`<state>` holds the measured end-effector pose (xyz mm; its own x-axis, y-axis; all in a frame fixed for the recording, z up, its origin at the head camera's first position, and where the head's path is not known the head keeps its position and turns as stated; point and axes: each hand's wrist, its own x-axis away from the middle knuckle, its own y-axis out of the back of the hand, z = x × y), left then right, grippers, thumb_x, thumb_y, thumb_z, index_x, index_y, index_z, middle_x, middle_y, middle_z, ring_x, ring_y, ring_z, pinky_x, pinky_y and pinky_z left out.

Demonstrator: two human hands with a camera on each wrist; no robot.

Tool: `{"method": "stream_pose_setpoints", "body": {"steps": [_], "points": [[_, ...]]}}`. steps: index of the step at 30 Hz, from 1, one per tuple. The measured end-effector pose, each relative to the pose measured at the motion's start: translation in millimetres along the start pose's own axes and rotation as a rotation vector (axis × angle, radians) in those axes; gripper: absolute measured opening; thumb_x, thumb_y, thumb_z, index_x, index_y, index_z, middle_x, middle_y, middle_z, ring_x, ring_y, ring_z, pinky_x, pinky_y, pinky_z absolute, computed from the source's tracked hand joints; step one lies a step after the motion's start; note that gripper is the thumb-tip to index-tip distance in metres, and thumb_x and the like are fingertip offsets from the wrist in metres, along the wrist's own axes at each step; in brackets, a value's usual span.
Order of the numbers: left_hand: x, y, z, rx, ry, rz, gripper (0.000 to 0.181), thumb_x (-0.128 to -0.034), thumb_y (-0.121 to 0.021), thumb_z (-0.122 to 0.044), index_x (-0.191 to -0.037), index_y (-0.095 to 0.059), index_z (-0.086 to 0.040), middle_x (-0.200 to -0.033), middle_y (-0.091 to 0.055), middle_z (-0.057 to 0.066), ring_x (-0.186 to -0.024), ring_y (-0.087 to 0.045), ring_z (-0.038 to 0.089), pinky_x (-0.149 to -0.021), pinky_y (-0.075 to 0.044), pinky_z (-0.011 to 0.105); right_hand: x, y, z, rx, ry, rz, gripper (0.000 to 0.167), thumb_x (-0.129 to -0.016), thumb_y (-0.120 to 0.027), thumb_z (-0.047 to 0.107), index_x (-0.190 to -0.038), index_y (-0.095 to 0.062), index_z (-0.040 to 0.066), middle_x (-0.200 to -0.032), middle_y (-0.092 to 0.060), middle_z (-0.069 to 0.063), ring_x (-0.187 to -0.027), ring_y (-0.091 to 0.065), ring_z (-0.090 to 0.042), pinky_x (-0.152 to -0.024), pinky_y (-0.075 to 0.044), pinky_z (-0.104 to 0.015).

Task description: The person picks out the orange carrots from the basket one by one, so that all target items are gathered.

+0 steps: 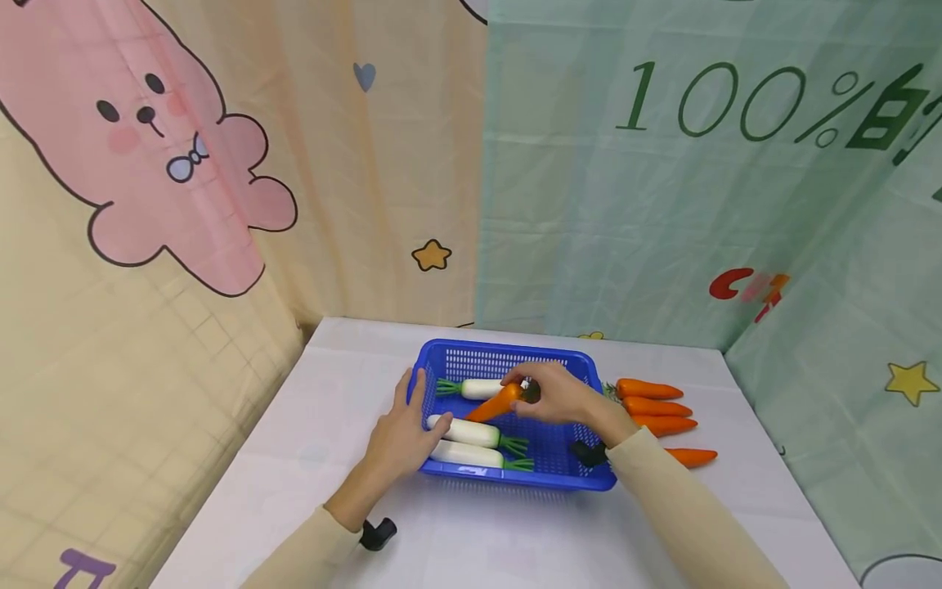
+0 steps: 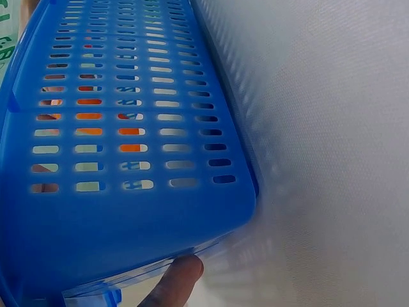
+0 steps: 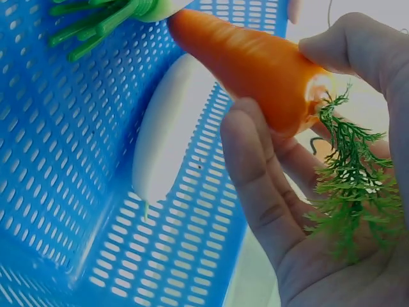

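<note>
A blue plastic basket (image 1: 515, 481) with slotted walls stands on the white table. My left hand (image 1: 401, 429) holds its left end, thumb over the rim and fingers along the outside; one fingertip (image 2: 182, 278) shows against the outer end wall. With thumb and fingers my right hand (image 1: 555, 393) pinches an orange carrot (image 3: 255, 70) near its leafy top, inside the basket. The carrot's tip slants down to the left. Three white radishes lie in the basket: one radish (image 1: 482, 389) at the back, another radish (image 1: 471, 433) and a third radish (image 1: 465, 454) nearer the front.
Right of the basket several carrots (image 1: 658, 407) lie on the white table (image 1: 331, 360), partly hidden by my right forearm. Printed curtains (image 1: 383, 188) hang behind the table and at both sides. A black wrist mount (image 1: 379, 534) shows beside my left sleeve.
</note>
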<state>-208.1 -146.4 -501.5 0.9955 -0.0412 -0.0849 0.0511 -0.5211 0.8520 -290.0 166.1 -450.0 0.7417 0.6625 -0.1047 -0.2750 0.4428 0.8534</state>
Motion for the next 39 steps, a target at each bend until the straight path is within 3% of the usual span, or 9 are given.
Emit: {"method": "stream_pose_setpoints", "body": {"steps": [8, 15, 20, 24, 31, 34, 39], "points": [[0.8, 1.3, -2.8, -0.007, 0.006, 0.004, 0.101, -0.1128, -0.069, -0.056, -0.187, -0.020, -0.009, -0.196, -0.015, 0.024, -0.102, -0.079, 0.049, -0.085, -0.069, 0.059, 15.0, 7.7, 0.2, -0.009, 0.008, -0.160, 0.036, -0.098, -0.094, 0.024, -0.131, -0.082, 0.019, -0.126, -0.086, -0.003, -0.099, -0.077, -0.011, -0.086, -0.069, -0.024], [1.2, 4.1, -5.2, -0.015, 0.010, 0.005, 0.101, -0.1132, -0.067, -0.057, -0.188, -0.018, -0.009, -0.196, -0.014, 0.023, -0.113, -0.080, 0.052, -0.096, -0.068, 0.066, 31.3, 18.8, 2.0, -0.031, 0.046, -0.284, 0.040, -0.094, -0.099, 0.021, -0.131, -0.082, 0.017, -0.120, -0.087, 0.000, -0.096, -0.078, -0.010, -0.088, -0.071, -0.031], [2.2, 3.3, -5.1, -0.011, 0.012, 0.003, 0.101, -0.1134, -0.068, -0.055, -0.188, -0.018, -0.009, -0.196, -0.014, 0.024, -0.115, -0.080, 0.051, -0.106, -0.064, 0.073, 42.7, 26.2, -0.2, -0.064, 0.041, -0.366, 0.044, -0.093, -0.101, 0.020, -0.133, -0.082, 0.014, -0.121, -0.088, -0.001, -0.103, -0.083, -0.017, -0.093, -0.070, -0.029], [3.0, 2.4, -5.2, -0.012, 0.017, 0.007, 0.101, -0.1135, -0.067, -0.056, -0.188, -0.017, -0.009, -0.196, -0.013, 0.024, -0.124, -0.079, 0.055, -0.111, -0.061, 0.077, 51.7, 30.1, -5.6, -0.129, 0.030, -0.425, 0.041, -0.092, -0.102, 0.019, -0.128, -0.084, 0.016, -0.122, -0.088, -0.002, -0.103, -0.082, -0.016, -0.089, -0.070, -0.027], [1.9, 3.8, -5.9, -0.002, 0.019, 0.009, 0.101, -0.1142, -0.067, -0.056, -0.188, -0.016, -0.010, -0.196, -0.011, 0.023, -0.133, -0.074, 0.059, -0.114, -0.059, 0.079, 65.8, 39.1, -9.8, -0.236, -0.019, -0.500, 0.030, -0.093, -0.101, 0.012, -0.120, -0.087, 0.015, -0.117, -0.087, -0.009, -0.086, -0.077, -0.013, -0.079, -0.068, -0.024], [1.9, 4.1, -5.3, -0.005, 0.017, 0.006, 0.101, -0.1142, -0.067, -0.055, -0.188, -0.016, -0.010, -0.196, -0.011, 0.023, -0.133, -0.074, 0.059, -0.114, -0.059, 0.078, 69.4, 40.8, -12.4, -0.255, -0.061, -0.518, 0.030, -0.094, -0.099, 0.012, -0.121, -0.085, 0.014, -0.119, -0.086, -0.011, -0.088, -0.076, -0.012, -0.082, -0.068, -0.022], [2.9, 2.8, -4.0, -0.005, 0.011, 0.005, 0.101, -0.1140, -0.067, -0.055, -0.188, -0.017, -0.009, -0.196, -0.013, 0.023, -0.131, -0.076, 0.058, -0.113, -0.059, 0.078, 76.7, 42.6, -17.7, -0.308, -0.105, -0.537, 0.042, -0.098, -0.095, 0.011, -0.136, -0.078, 0.004, -0.135, -0.080, -0.018, -0.105, -0.080, -0.008, -0.097, -0.071, -0.027]]}}
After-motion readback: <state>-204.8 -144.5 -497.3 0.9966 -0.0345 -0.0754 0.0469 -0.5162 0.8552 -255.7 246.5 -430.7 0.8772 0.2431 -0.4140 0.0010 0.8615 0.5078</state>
